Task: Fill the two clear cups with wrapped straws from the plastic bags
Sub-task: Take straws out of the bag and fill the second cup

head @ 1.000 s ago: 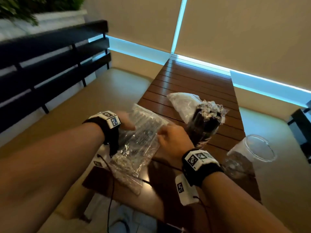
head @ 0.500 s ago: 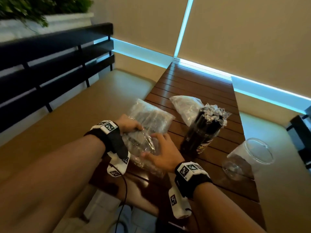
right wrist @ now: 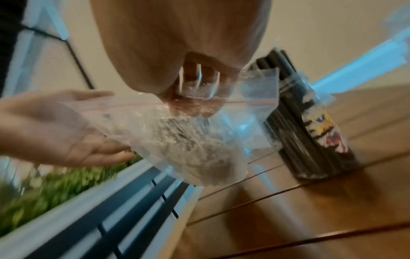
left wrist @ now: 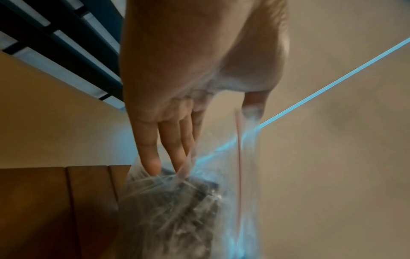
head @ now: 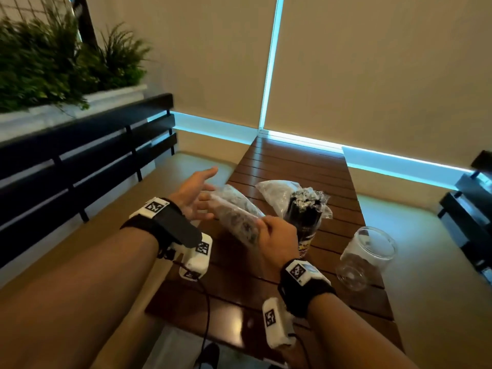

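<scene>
My right hand [head: 275, 234] grips a clear zip bag of wrapped straws [head: 234, 214] and holds it tilted above the wooden table [head: 292, 166]. In the right wrist view the fingers [right wrist: 195, 98] pinch the bag [right wrist: 177, 140] just below its red zip line. My left hand [head: 195, 194] is spread beside the bag's upper end, and its straight fingers [left wrist: 168, 140] touch the bag's mouth [left wrist: 177, 201]. One clear cup [head: 306, 219] stands packed with black wrapped straws. The other clear cup [head: 367, 257] sits empty at the table's right edge.
A second plastic bag [head: 277, 190] lies behind the filled cup. A black slatted rail [head: 80, 161] and a planter with greenery [head: 53, 70] run along the left. Beige bench seats flank the narrow table. A dark chair [head: 474, 198] stands at the right.
The bag has come up off the table in my right hand. My left hand has let go of it and spread out. The head view has tilted upward.
</scene>
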`<state>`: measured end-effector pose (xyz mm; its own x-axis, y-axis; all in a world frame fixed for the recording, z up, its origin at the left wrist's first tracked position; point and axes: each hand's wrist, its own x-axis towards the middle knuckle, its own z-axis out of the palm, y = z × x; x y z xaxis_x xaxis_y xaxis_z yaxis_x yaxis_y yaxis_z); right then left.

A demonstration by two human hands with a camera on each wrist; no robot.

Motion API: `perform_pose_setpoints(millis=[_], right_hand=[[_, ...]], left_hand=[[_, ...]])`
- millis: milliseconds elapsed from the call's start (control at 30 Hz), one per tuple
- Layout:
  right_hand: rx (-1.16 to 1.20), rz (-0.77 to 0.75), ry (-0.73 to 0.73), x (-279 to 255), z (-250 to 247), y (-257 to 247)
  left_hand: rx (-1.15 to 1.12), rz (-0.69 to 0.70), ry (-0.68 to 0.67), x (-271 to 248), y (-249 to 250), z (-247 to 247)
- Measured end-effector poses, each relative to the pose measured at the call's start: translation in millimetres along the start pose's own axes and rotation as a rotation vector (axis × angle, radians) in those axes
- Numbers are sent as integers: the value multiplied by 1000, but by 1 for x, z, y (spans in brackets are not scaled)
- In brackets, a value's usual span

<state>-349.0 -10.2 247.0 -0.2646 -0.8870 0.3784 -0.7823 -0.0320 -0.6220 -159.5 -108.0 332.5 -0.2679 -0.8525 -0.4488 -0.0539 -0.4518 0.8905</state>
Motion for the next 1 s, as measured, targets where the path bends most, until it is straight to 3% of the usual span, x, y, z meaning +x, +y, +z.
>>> perform_pose_setpoints(millis=[100, 167, 267, 333, 433, 567, 733, 900, 1000], right_hand=[[169, 254, 17, 4, -9, -10], [289, 370, 3, 6, -12, -15], [511, 454, -10, 3, -19, -27], [617, 471, -45, -1, -25, -35], [711, 453, -101, -5, -33, -39], [878, 494, -129, -10, -42, -35], [1132, 549, -185, -11, -55, -30], [1201, 700, -38, -1, -66, -31], [1027, 692, 167, 8, -74, -18]], left_hand=[[92, 220, 254, -26, 1, 25], [286, 325, 333, -38, -6, 44], [653, 362, 212, -52, -19, 67], [752, 376, 208, -54, -21, 73], [816, 372, 222, -54, -20, 75], [793, 365, 115, -56, -17, 80], [734, 378, 160, -57, -14, 95], [1039, 425, 194, -68, -4, 102], [982, 411, 291, -67, 5, 83]])
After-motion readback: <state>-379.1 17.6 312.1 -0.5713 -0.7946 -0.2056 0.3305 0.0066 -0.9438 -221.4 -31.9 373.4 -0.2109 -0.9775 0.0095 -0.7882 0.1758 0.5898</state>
